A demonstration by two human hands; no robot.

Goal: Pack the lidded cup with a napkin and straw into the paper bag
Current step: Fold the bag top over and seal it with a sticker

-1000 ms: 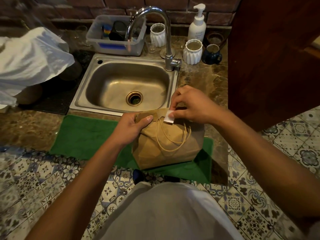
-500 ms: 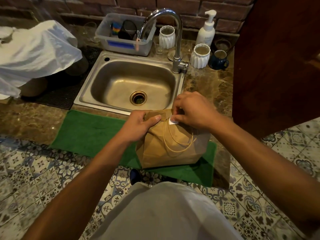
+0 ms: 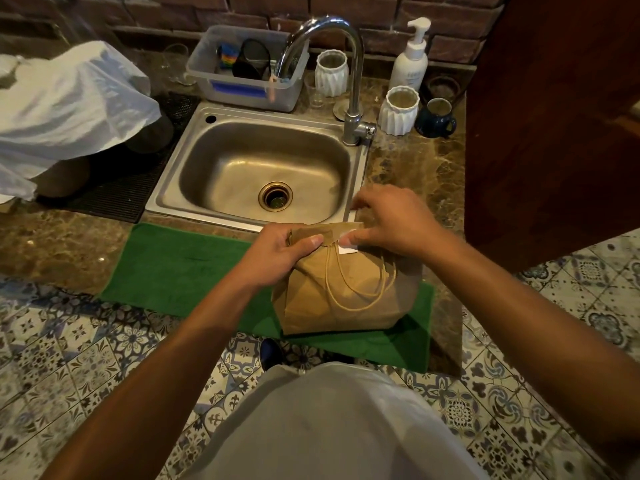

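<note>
The brown paper bag [image 3: 341, 292] stands upright on the green mat [image 3: 180, 265] at the tabletop's near edge, top folded over. The left hand [image 3: 277, 252] grips the fold; the right hand [image 3: 391, 220] pinches a white sticker [image 3: 348, 249] there, no writing legible.

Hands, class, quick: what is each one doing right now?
Left hand: closed, gripping the paper bag at its folded top.
Right hand: fingers pressing a white sticker onto the fold.
</note>
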